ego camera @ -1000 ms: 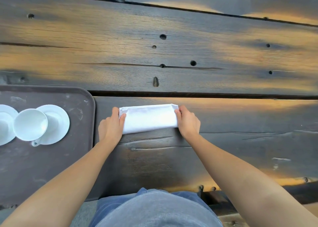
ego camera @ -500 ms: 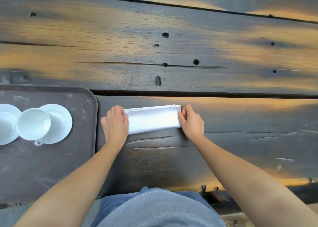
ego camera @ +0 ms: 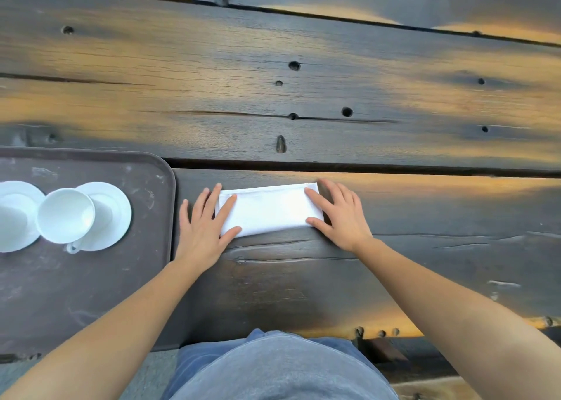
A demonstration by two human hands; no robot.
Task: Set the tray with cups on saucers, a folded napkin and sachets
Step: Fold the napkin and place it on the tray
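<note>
Napkin [ego camera: 268, 209] first: we see a white cloth folded into a long flat rectangle with crisp edges. It lies on the wooden table [ego camera: 303, 96] a little left of the frame's middle, just right of the tray [ego camera: 91, 293] and not on it.

Both hands are flat and relaxed, nothing clenched. The left hand [ego camera: 203, 226] lies palm down at the napkin's left end, with straight fingers and the thumb resting on the cloth. The right hand [ego camera: 340, 217] does the same at the right end, index finger and thumb on the cloth and the other fingers spread on the wood.

The tray fills the lower left of the frame. It's a dark brown rectangle with a rounded corner, a low raised rim and a scuffed, smeary surface. On it, toward the left edge of the frame, we see a round, glossy white cup [ego camera: 65, 214] with its small handle pointing to the bottom of the frame. It overlaps a white saucer [ego camera: 112, 214] on its right. We can't tell how squarely it sits there. A second saucer [ego camera: 15, 214] is cut off by the left edge.

The table is thick dark planks, cracked and weathered, with round holes and warm orange patches. A grey shirt [ego camera: 282, 375] shows at bottom centre.
</note>
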